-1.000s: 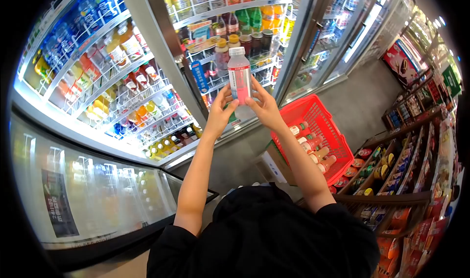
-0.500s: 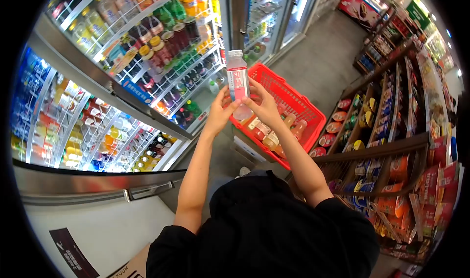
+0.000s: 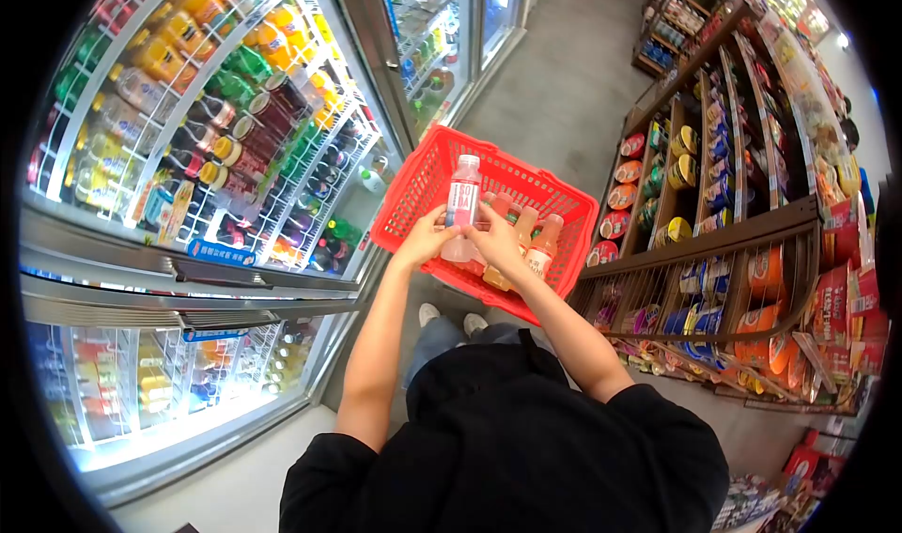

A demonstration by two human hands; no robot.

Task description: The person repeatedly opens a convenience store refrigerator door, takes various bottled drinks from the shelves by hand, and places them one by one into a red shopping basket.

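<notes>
A clear drink bottle (image 3: pixel 463 204) with a pink and white label and a white cap is held upright between both hands. My left hand (image 3: pixel 425 239) grips its left side, and my right hand (image 3: pixel 498 236) has hold of its right side. Behind and below it is a red plastic shopping basket (image 3: pixel 399 200) with slotted walls. Several drink bottles (image 3: pixel 545 244) with orange and pinkish contents lie together in the basket's right part. From this angle the held bottle overlaps the basket, and its base appears over the basket's near side.
Glass-door drink fridges (image 3: pixel 235 139) line the left side, stocked with bottles. To the right, snack shelves (image 3: pixel 714 185) hold cup noodles and packets. Grey floor (image 3: pixel 554 73) runs between them, and my shoes (image 3: pixel 475 324) show below the basket.
My hands and the bottle have come down closer to me, now in front of the basket. The view has shifted, so the basket and fridges appear in different places.
</notes>
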